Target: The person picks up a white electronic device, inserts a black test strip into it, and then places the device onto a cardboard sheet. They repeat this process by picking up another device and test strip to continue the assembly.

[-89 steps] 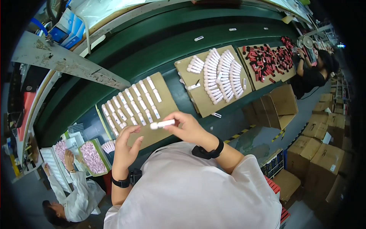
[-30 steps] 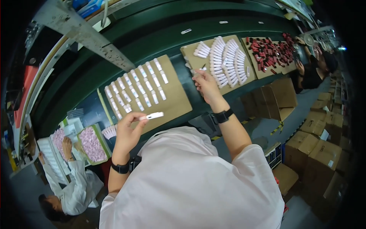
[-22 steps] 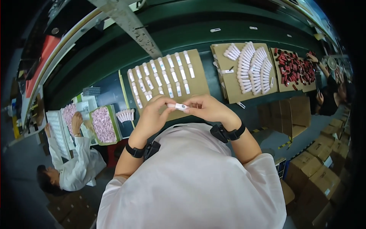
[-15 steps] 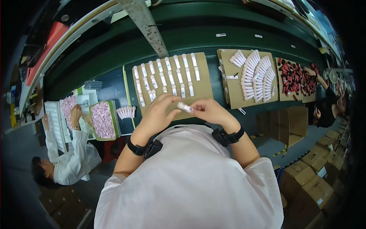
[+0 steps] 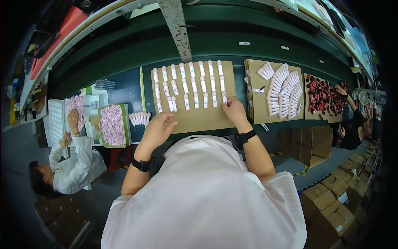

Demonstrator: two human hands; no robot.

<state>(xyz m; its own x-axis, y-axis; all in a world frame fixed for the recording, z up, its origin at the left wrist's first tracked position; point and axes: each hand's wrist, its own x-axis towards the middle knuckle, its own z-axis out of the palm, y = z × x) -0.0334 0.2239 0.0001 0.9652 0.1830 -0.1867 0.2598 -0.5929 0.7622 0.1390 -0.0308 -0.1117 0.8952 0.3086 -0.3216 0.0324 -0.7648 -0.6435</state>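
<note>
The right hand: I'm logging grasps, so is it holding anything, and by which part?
The right hand has its fingertips on a small white tube at the row's end on the cardboard sheet, at its lower end; a closed grip cannot be told.

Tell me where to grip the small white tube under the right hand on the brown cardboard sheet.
Pinch the small white tube across its narrow middle, coming from above: it lies flat on the brown cardboard sheet, with neighbours only to its left. The right hand touches its near end.

Tube [image 5: 224, 98] under right hand [image 5: 234, 112] fingertips
</note>
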